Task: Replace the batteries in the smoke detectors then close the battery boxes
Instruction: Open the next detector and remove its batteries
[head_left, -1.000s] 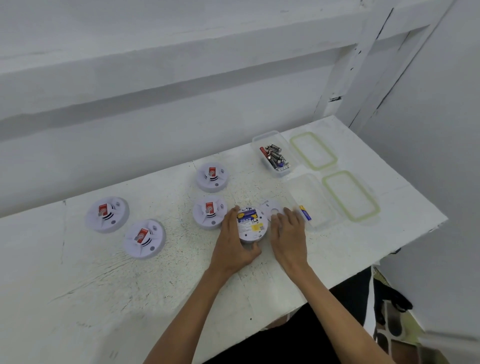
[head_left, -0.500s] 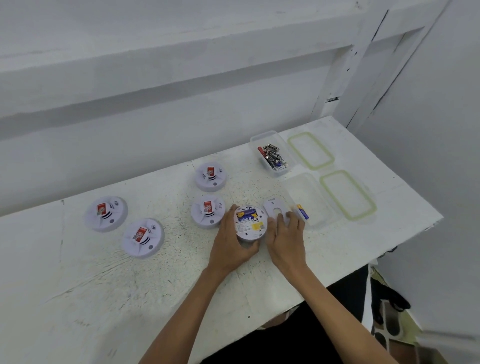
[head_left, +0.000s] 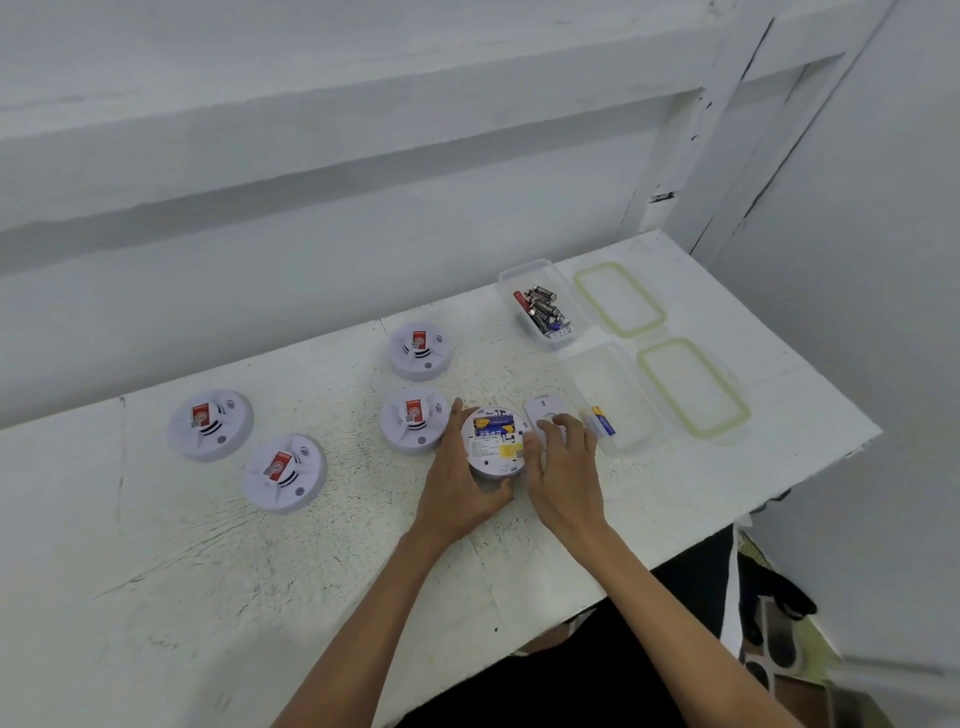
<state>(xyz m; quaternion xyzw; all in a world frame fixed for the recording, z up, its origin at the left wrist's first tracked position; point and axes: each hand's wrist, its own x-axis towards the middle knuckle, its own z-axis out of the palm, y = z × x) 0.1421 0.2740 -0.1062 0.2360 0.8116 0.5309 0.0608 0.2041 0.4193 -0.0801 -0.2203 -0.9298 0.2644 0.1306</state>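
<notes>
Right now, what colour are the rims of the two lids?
The rims are pale yellow-green; head view.

Left rim of smoke detector (head_left: 500, 467) hidden by left hand (head_left: 454, 501), battery cover (head_left: 546, 409) half covered by right hand (head_left: 566, 483), label print (head_left: 485, 446) too small to be read, forearms (head_left: 363, 639) cut off by bottom edge
</notes>
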